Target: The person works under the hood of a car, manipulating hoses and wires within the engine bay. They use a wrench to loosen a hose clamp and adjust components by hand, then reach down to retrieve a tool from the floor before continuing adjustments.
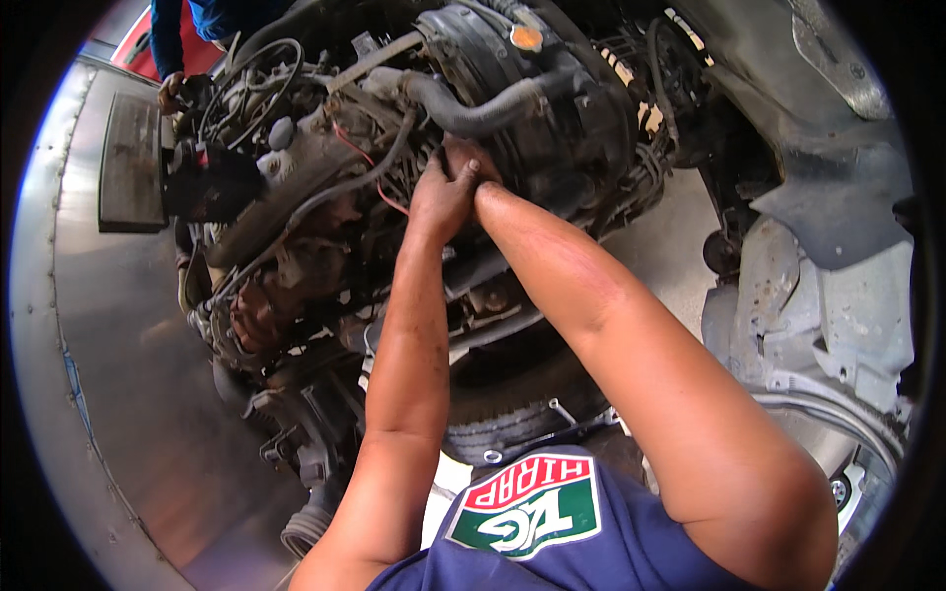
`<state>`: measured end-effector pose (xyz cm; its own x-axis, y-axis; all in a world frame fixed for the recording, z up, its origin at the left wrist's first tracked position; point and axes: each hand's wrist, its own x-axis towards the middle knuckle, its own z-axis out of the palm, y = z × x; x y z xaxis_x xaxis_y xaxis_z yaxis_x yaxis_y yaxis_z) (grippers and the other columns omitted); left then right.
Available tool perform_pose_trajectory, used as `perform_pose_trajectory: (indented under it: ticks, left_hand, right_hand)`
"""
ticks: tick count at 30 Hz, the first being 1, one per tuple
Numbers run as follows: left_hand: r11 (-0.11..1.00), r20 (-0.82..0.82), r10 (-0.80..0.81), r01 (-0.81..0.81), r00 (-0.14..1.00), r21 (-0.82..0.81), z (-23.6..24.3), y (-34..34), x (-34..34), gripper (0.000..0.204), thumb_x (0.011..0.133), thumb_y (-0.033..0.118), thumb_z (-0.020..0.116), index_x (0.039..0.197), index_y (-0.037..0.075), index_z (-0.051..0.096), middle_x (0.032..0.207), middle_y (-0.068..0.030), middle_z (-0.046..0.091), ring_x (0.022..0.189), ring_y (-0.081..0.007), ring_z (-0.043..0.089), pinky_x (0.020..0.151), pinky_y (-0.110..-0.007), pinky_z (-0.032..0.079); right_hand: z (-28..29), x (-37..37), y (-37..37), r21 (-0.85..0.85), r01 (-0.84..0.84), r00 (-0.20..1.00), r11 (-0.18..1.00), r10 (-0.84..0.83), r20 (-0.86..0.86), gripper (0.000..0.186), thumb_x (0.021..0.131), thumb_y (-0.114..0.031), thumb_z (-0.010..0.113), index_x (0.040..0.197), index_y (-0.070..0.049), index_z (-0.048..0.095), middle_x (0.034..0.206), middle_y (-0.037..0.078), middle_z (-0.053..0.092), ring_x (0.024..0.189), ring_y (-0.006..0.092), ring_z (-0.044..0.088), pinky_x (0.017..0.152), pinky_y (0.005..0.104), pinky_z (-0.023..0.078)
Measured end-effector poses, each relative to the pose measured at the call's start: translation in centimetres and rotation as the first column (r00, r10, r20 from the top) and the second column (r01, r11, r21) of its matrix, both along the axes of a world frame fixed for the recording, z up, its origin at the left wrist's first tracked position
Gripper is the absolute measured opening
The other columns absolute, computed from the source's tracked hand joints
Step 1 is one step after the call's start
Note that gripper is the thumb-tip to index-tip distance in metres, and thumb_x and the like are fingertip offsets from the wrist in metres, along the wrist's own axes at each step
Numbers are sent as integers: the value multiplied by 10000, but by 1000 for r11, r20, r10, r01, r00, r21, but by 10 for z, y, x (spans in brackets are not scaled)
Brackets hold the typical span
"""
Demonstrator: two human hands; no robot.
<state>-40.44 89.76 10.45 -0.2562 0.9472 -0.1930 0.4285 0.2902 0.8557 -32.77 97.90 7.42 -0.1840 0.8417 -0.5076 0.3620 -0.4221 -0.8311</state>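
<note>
Both my hands are together deep in a dirty, exposed engine (305,222), just below a thick grey radiator hose (473,113). My left hand (441,197) is closed, its thumb raised against the right hand and its fingers curled down among the parts. Behind it, my right hand (471,158) is closed too and largely covered by the left. Whatever they grip is hidden. Beside them stands the black fan shroud and radiator (562,148). A thin red wire (357,146) and a grey hose (345,182) run just left of my hands.
At the far left, another person's hand (172,94) in a blue sleeve rests near cables. A tire (503,428) lies below my arms, with a wrench (562,411) on it. A metal panel (148,325) curves along the left. A grey fender liner (828,212) is at right.
</note>
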Motion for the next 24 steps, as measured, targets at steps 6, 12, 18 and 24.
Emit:
perform_pose_trajectory:
  ticks: [6, 12, 18, 24]
  left_hand:
    - [989, -44, -90, 95, 995, 110, 57, -121, -19, 589, 990, 248, 774, 1500, 10, 601, 1345, -240, 743, 1262, -385, 720, 1060, -421, 553]
    - [989, -432, 146, -129, 890, 68, 32, -188, -50, 421, 1049, 283, 689, 1384, 28, 695, 1264, -260, 756, 1186, -437, 719, 1013, -473, 554]
    - [980, -569, 191, -128, 800, 149, 2, -204, -40, 318, 1089, 262, 529, 1230, 100, 763, 1186, -161, 769, 1137, -393, 700, 1002, -483, 537]
    - [985, -572, 169, -123, 802, 118, 9, -197, -35, 324, 1032, 210, 500, 1179, 109, 770, 1133, -157, 770, 1076, -405, 697, 963, -497, 535]
  right_hand:
    - [34, 39, -56, 122, -582, 625, 804, 347, 699, 294, 981, -87, 688, 1271, -40, 706, 1327, 231, 737, 1263, 403, 711, 997, 520, 613]
    - [2, 20, -32, 397, -234, 830, 887, -31, 557, 211, 1036, -154, 628, 1192, -21, 676, 1243, 271, 745, 1207, 423, 726, 1001, 529, 598]
    - [-4, 15, -26, 299, -96, 934, 949, -18, 357, 357, 1141, -190, 356, 1362, -4, 566, 1325, 300, 702, 1217, 500, 685, 1066, 572, 547]
    - [-15, -22, 14, 299, 173, 951, 938, -239, 199, 509, 1138, -401, 403, 1487, -83, 593, 1473, 255, 648, 1382, 457, 596, 1170, 542, 473]
